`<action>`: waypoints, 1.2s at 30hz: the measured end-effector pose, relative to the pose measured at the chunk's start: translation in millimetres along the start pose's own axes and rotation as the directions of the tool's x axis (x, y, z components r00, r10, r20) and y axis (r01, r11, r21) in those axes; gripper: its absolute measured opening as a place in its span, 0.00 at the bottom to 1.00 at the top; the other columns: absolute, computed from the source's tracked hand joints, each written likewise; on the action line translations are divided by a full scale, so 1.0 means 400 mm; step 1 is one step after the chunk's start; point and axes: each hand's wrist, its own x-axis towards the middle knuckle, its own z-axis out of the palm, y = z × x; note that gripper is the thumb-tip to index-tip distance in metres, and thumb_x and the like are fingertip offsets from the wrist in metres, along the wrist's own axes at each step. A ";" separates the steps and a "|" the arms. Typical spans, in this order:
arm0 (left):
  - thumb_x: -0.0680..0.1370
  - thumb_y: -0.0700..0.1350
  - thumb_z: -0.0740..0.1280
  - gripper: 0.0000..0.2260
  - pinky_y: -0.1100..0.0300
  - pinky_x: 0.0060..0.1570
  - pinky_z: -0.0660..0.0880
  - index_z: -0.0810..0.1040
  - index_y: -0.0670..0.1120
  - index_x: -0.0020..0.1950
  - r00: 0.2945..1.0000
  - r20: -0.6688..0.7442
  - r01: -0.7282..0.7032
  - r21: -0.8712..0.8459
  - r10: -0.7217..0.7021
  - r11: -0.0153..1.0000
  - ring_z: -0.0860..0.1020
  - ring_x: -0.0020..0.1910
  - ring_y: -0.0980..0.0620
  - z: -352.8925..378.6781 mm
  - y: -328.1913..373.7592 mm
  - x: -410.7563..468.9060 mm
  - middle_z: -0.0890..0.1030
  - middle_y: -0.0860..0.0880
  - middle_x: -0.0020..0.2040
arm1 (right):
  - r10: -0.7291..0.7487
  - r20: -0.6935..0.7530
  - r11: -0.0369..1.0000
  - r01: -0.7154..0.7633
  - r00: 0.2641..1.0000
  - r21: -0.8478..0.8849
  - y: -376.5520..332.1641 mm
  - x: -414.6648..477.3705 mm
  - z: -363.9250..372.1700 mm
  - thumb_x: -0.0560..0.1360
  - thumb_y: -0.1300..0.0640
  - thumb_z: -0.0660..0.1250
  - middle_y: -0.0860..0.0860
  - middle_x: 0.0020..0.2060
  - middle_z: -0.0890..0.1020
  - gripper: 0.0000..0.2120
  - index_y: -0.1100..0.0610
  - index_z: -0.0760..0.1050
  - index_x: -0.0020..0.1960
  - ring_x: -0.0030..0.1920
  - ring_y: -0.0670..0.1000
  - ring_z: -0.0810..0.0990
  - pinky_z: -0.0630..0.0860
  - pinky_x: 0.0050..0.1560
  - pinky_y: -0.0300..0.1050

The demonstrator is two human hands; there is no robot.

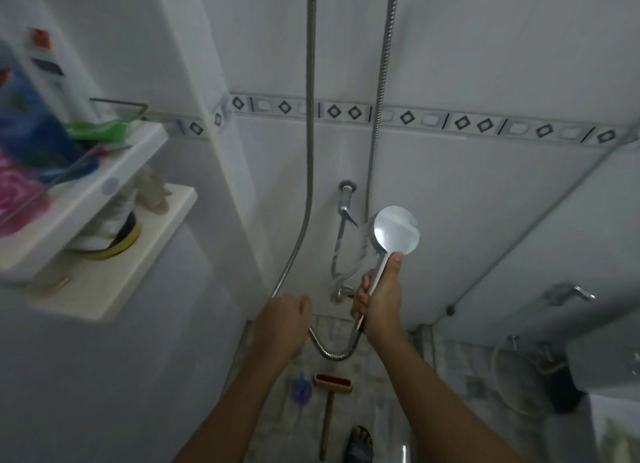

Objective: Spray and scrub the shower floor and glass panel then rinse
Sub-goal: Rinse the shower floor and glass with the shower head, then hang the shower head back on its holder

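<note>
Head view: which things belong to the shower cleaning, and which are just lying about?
Job: shower head in the right hand; hose gripped by the left hand; scrub brush on the floor.
Lying about: blue bottle, pink sponge, yellow-edged pad on the shelves; blurred purple item, purpose unclear.

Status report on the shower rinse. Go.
Right hand grips shower head, pointed at wall. Left hand holds hose. Brush lies on floor below hands.
</note>
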 end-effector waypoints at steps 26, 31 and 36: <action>0.80 0.58 0.59 0.23 0.50 0.52 0.79 0.82 0.40 0.52 0.967 0.113 0.238 -0.096 -0.227 0.967 0.82 0.52 0.39 0.108 0.298 0.484 0.83 0.39 0.51 | -0.196 -0.018 0.981 0.196 0.980 -0.009 -0.236 0.355 -0.016 0.79 0.30 0.49 0.57 0.24 0.69 0.34 0.56 0.68 0.31 0.23 0.53 0.69 0.70 0.28 0.45; 0.77 0.65 0.55 0.29 0.50 0.49 0.81 0.82 0.41 0.48 0.975 0.148 0.187 -0.166 -0.163 0.968 0.82 0.46 0.41 0.068 0.296 0.459 0.83 0.42 0.45 | -0.391 -0.012 0.920 0.391 0.920 -0.007 -0.280 0.306 -0.010 0.76 0.27 0.51 0.57 0.23 0.68 0.32 0.52 0.69 0.28 0.23 0.52 0.66 0.66 0.27 0.44; 0.79 0.62 0.59 0.25 0.53 0.47 0.79 0.81 0.41 0.48 0.995 0.104 0.022 -0.152 -0.007 0.988 0.81 0.46 0.41 -0.011 0.321 0.424 0.83 0.41 0.45 | -0.390 -0.023 0.921 0.389 0.921 -0.022 -0.310 0.266 -0.001 0.73 0.24 0.54 0.55 0.22 0.66 0.33 0.53 0.67 0.28 0.21 0.51 0.64 0.65 0.26 0.42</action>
